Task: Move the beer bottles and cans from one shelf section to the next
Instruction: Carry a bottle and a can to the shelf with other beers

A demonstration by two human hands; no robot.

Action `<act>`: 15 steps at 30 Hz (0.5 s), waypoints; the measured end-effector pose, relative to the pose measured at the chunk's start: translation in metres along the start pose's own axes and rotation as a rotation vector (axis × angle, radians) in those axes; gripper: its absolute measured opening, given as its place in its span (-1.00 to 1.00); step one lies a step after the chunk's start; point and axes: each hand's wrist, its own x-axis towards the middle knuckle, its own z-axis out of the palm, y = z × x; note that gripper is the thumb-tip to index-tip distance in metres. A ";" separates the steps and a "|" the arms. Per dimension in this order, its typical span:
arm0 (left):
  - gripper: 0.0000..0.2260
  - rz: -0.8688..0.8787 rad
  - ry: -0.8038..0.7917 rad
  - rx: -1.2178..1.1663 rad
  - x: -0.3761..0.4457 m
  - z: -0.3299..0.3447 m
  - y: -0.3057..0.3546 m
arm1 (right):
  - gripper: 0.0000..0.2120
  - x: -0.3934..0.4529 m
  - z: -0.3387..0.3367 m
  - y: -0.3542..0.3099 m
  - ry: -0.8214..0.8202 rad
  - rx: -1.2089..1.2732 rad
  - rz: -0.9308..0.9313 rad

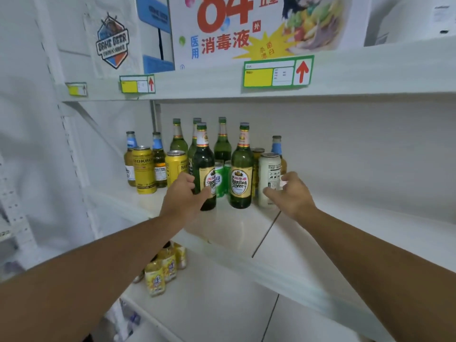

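Left hand point(183, 193) wrapped round the lower body of the front-left bottle point(204, 169) — low grip, probably for balance. Right hand point(290, 192) half-spread, fingers curling onto the white can point(269, 180). Both arms reach forward, nearly straight. Stock sits bunched left of the shelf seam point(265, 234) — the right section is bare.

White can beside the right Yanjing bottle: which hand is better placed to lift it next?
Right. The right hand is open at the white can; the left hand is wrapped around a Yanjing bottle.
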 end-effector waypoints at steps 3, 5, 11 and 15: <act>-0.50 -0.044 0.062 -0.108 0.008 0.013 0.002 | -0.21 0.015 0.004 0.010 0.006 0.125 0.025; -0.40 -0.076 0.072 -0.172 0.014 0.023 0.000 | -0.20 0.022 0.005 0.013 -0.017 0.170 0.009; -0.41 -0.155 0.070 -0.232 0.028 0.045 -0.003 | -0.28 0.043 0.019 0.016 -0.038 0.278 -0.045; -0.41 -0.196 0.122 -0.232 0.035 0.056 -0.004 | -0.27 0.054 0.035 0.022 0.032 0.267 -0.052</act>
